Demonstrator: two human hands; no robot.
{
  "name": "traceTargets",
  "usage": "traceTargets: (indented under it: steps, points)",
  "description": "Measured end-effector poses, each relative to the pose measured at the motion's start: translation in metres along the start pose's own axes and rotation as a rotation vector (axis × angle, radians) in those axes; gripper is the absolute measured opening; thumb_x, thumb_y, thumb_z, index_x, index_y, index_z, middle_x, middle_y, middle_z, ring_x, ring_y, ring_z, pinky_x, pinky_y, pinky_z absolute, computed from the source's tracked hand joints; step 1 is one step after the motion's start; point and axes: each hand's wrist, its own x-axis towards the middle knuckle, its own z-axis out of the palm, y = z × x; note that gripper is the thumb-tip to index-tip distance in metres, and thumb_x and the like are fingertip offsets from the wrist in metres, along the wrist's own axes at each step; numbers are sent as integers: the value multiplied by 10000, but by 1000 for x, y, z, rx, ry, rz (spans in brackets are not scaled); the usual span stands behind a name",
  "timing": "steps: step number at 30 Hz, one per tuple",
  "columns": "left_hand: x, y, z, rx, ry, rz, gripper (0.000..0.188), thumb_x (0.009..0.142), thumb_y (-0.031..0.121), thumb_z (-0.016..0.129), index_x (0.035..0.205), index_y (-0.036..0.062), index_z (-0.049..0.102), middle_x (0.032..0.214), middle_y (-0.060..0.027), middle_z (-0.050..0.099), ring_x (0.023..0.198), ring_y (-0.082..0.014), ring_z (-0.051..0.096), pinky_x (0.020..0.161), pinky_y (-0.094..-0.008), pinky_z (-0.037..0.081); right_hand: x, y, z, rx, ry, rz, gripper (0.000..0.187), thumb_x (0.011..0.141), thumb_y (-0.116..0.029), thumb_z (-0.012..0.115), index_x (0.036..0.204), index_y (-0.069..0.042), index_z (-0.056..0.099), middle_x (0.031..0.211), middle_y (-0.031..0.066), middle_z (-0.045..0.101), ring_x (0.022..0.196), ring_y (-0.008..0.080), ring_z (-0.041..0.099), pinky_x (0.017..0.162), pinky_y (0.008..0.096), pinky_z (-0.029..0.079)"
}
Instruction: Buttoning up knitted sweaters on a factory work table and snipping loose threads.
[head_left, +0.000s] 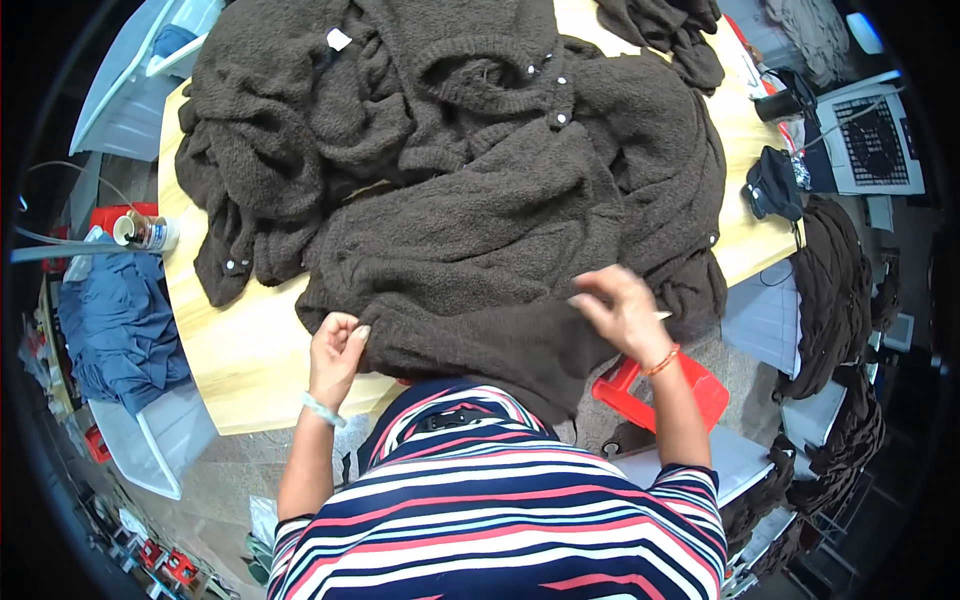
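Head view: the left hand (338, 355) pinches the edge of a fuzzy dark brown knit garment (470, 250) draped over the near edge of the pale wooden surface (250, 370). The right hand (618, 305) is blurry and half curled; I cannot tell if it holds anything. More fuzzy brown clothes (260, 110) behind hide where each one ends. The right arm (682, 420) partly covers a red plastic thing (712, 400)

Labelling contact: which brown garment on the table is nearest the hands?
The front brown garment, closest to the striped shirt, its left end pinched by the left hand. The other brown garments there lie mostly behind it.
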Motion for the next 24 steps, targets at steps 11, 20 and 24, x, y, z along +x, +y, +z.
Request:
traceTargets:
  steps: [11, 20, 24]
  points:
    - [-6, 27, 36, -30, 93, 492, 131, 916, 88, 547, 1029, 53, 492, 942, 2, 497, 824, -55, 467, 743, -174, 374, -25, -76, 100, 141, -126, -58, 638, 601, -30, 662, 1217, -103, 514, 1039, 105, 573, 956, 300, 569, 793, 392, 453]
    - [-47, 74, -59, -400, 79, 149, 145, 918, 123, 541, 1026, 61, 466, 986, -97, 611, 907, -175, 620, 829, -313, 517, -53, 35, -81, 219, 132, 371, 359, 596, 103, 385, 865, 21, 608, 795, 91, 611, 785, 178, 592, 759, 271, 464]
    - [-18, 16, -76, -15, 177, 48, 95, 907, 104, 561, 970, 64, 502, 926, -47, 603, 835, -121, 585, 766, -277, 484, -16, 46, -112, -13, -13, 377, 270, 656, 56, 443, 848, 3, 624, 801, 117, 628, 797, 264, 614, 751, 328, 479]
